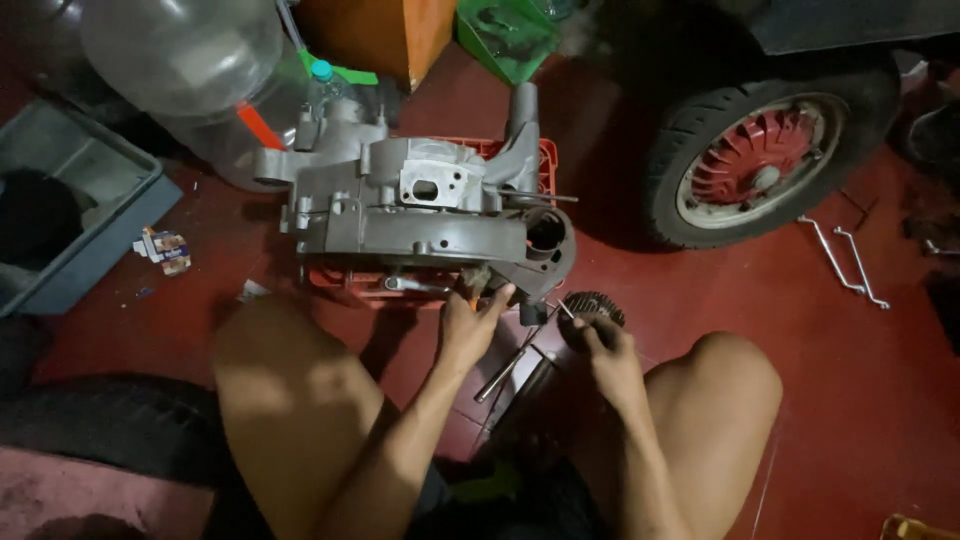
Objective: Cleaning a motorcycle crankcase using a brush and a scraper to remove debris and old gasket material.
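Grey metal engine case sat on a red plastic crate on the dark red floor, just past the person's bare knees. Nearest, the right hand had its fingers wrapped around a round dark toothed gear. The left hand touched the case's bottom edge, fingers pinched close on something small I could not make out. Thin metal rods lay between the hands. Farther off stood a black tyre with a red wheel and a big clear plastic bottle.
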